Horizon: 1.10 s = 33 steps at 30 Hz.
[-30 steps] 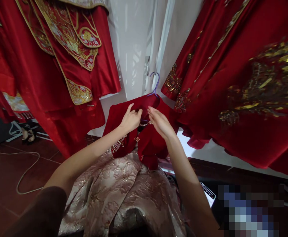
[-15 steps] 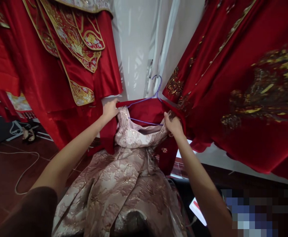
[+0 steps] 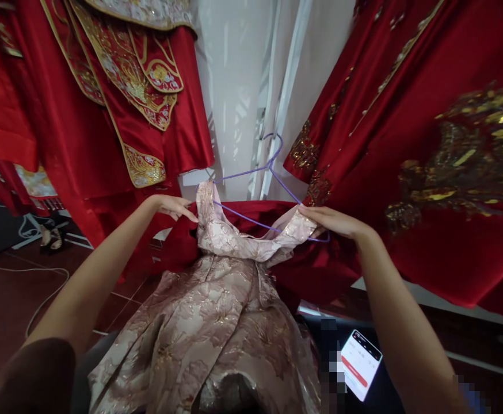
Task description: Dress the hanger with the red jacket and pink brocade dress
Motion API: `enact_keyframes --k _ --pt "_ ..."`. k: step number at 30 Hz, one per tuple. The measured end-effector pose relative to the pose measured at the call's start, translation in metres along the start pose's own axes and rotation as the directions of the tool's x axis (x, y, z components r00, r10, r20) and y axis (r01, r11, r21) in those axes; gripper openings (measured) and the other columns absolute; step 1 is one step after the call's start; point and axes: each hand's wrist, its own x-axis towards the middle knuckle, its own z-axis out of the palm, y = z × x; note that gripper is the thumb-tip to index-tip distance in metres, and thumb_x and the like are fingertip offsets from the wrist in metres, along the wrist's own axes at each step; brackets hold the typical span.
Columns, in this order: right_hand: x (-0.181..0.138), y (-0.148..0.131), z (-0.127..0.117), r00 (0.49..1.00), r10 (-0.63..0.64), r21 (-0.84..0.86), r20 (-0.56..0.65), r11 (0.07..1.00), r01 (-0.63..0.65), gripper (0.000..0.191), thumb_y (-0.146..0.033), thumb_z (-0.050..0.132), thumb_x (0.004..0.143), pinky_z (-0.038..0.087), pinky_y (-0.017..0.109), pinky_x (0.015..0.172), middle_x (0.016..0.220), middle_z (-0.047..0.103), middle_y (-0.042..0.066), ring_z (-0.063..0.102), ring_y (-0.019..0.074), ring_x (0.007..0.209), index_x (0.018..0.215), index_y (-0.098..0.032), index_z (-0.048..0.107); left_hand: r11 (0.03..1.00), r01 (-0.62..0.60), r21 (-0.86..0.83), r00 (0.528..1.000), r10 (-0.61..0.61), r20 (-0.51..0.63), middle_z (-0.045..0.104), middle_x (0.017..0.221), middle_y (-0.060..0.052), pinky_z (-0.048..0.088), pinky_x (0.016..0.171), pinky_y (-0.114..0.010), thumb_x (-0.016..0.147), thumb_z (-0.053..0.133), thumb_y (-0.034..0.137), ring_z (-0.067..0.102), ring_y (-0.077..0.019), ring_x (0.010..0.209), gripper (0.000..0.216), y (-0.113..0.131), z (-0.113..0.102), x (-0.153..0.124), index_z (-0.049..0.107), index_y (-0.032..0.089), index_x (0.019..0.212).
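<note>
A pale pink dress (image 3: 225, 305) with a gold floral pattern spreads out before me, its bodice at the far end. A thin purple hanger (image 3: 247, 172) runs through its shoulder straps, and the hanger's right end pokes out past the right strap. My left hand (image 3: 174, 207) is beside the left strap, fingers stretched and apart, fingertips at the fabric's edge. With my right hand (image 3: 335, 221) I pinch the right shoulder strap; some of its fingers are hidden behind the cloth. Dark red cloth (image 3: 320, 270) lies behind the bodice.
Red embroidered garments hang on the left (image 3: 143, 115) and right (image 3: 389, 172), with a white curtain (image 3: 238, 86) between them. A lit phone (image 3: 359, 365) lies at the lower right. Shoes (image 3: 50, 237) and a white cable (image 3: 57, 287) are on the tiled floor at left.
The red cloth has come off the hanger's shoulders and dropped behind the dress. My left hand has opened and moved left; my right hand has shifted right with the strap.
</note>
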Motion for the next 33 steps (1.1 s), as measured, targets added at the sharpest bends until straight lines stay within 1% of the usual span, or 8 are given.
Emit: enact_keyframes --k 2,5,10,13,18,23,29,33 --pt "-0.004 0.001 -0.001 0.998 0.049 0.073 0.034 0.996 -0.051 0.051 -0.065 0.055 0.072 0.053 0.030 0.057 0.093 0.068 0.008 0.063 0.0204 0.072 0.093 -0.020 0.067 0.994 -0.107 0.026 0.985 0.109 -0.132 0.068 0.098 -0.013 0.048 0.076 -0.028 0.056 0.074 0.035 0.063 -0.0208 0.094 0.053 0.009 0.003 0.008 0.064 0.017 0.104" --pt "-0.003 0.007 -0.001 0.996 -0.008 0.071 -0.086 0.997 0.014 0.052 -0.066 0.055 0.072 0.053 0.032 0.060 0.088 0.067 0.008 0.062 0.0203 0.071 0.092 -0.020 0.066 0.960 -0.268 0.085 0.909 0.281 -0.308 0.065 0.109 -0.013 0.044 0.086 -0.026 0.066 0.067 0.046 0.058 -0.0214 0.107 0.055 0.015 0.014 0.031 0.061 0.014 0.110" --pt "0.003 0.018 0.003 0.928 -0.151 -0.048 -0.341 0.988 0.143 0.051 -0.068 0.055 0.069 0.051 0.031 0.066 0.082 0.066 0.006 0.060 0.0192 0.073 0.083 -0.020 0.065 0.954 -0.276 0.116 0.727 0.286 -0.625 0.042 0.138 -0.016 0.033 0.102 -0.030 0.083 0.046 0.054 0.036 -0.0210 0.130 0.066 0.013 0.034 0.066 0.038 0.014 0.134" --pt "0.005 0.022 0.007 0.885 -0.155 -0.012 -0.438 0.986 0.166 0.048 -0.066 0.058 0.067 0.051 0.031 0.070 0.083 0.066 0.006 0.061 0.0189 0.076 0.082 -0.021 0.063 0.898 -0.318 0.304 0.646 0.440 -0.625 0.039 0.140 -0.011 0.028 0.106 -0.032 0.087 0.042 0.048 0.032 -0.0203 0.132 0.055 0.018 0.036 0.075 0.039 0.019 0.133" --pt "0.006 0.027 0.011 0.777 -0.170 -0.006 -0.606 0.978 0.210 0.041 -0.062 0.063 0.066 0.051 0.032 0.070 0.079 0.066 0.006 0.062 0.0197 0.074 0.074 -0.022 0.061 0.834 -0.201 0.515 0.763 0.463 -0.452 0.065 0.099 -0.007 0.043 0.085 -0.027 0.088 0.038 0.037 0.059 -0.0197 0.094 0.034 0.034 0.037 0.065 0.058 0.019 0.110" --pt "0.002 0.028 0.010 0.740 -0.127 0.012 -0.660 0.984 0.179 0.038 -0.060 0.065 0.065 0.053 0.034 0.069 0.081 0.068 0.006 0.063 0.0228 0.078 0.073 -0.023 0.063 0.766 -0.043 0.642 0.753 0.447 -0.483 0.066 0.093 -0.013 0.042 0.081 -0.031 0.086 0.040 0.031 0.061 -0.0251 0.092 0.028 0.034 0.038 0.052 0.061 0.017 0.099" --pt "-0.006 0.050 0.009 0.688 0.013 0.184 -0.726 0.967 0.177 0.031 -0.049 0.071 0.062 0.054 0.033 0.065 0.081 0.069 0.006 0.065 0.0227 0.076 0.076 -0.021 0.066 0.934 -0.026 0.358 0.781 0.242 -0.576 0.066 0.091 -0.013 0.042 0.080 -0.029 0.084 0.041 0.023 0.060 -0.0238 0.091 0.021 -0.004 0.039 0.051 0.060 0.015 0.088" --pt "-0.015 0.077 0.018 0.645 0.164 0.341 -0.746 0.926 0.159 0.035 -0.047 0.075 0.056 0.054 0.033 0.062 0.078 0.069 0.005 0.065 0.0226 0.072 0.077 -0.020 0.066 0.981 -0.062 0.183 0.824 0.154 -0.545 0.066 0.087 -0.009 0.043 0.076 -0.026 0.084 0.036 0.021 0.059 -0.0187 0.084 0.025 -0.024 0.053 0.051 0.060 0.014 0.083"
